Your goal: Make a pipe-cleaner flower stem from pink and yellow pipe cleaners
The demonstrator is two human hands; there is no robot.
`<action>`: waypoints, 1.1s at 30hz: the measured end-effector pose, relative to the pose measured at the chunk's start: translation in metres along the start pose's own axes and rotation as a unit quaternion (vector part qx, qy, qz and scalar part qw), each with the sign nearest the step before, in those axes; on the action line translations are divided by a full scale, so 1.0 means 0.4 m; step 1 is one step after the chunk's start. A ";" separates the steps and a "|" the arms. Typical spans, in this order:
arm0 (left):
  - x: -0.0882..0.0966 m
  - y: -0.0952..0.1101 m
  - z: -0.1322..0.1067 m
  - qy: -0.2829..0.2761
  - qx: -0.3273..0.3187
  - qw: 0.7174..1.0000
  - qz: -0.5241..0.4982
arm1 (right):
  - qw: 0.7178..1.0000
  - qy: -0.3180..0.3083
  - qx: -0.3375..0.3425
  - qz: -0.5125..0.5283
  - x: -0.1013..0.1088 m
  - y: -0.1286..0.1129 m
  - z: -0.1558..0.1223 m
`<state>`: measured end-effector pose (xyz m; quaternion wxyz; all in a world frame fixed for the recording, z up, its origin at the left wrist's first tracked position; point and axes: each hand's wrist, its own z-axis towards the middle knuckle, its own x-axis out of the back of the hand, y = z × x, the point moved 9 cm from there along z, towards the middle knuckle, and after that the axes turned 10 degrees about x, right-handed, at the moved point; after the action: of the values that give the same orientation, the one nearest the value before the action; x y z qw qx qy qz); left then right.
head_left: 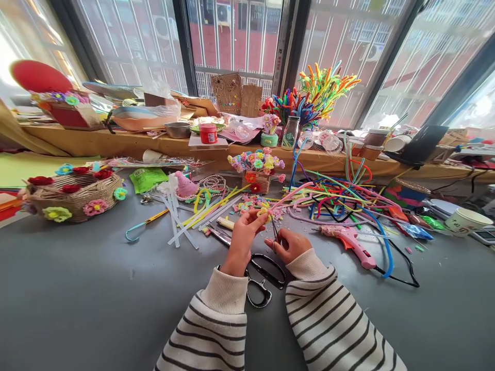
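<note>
My left hand (243, 239) is raised above the grey table (96, 288), fingers pinched on a small yellow pipe-cleaner flower (264, 212). A pink pipe cleaner (290, 193) runs off from the flower to the right. My right hand (288, 245) is closed on the thin dark stem (274, 229) just below the flower. Black scissors (263, 281) lie on the table under my wrists. Both sleeves are cream with dark stripes.
A pink glue gun (348, 239) with a black cord lies to the right, beside a tangle of coloured pipe cleaners (336, 198). A woven basket with flowers (73, 196) sits left. White glue sticks (176, 219), a small flower basket (257, 170) and a cluttered wooden shelf (116, 141) lie beyond.
</note>
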<state>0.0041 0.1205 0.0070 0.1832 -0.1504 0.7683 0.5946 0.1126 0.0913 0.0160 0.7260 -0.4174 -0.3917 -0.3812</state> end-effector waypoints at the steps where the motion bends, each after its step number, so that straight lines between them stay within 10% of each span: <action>1: -0.002 -0.001 -0.001 -0.002 0.001 1.000 0.003 | 1.000 0.004 0.001 -0.003 0.002 0.000 0.000; 33: -0.008 -0.005 -0.004 -0.009 0.015 0.999 -0.027 | 1.000 0.008 0.002 0.019 0.002 0.003 0.002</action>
<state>0.0077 0.1187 0.0069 0.2086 -0.1632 0.7713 0.5787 0.1138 0.0924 0.0166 0.7373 -0.4199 -0.3787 -0.3697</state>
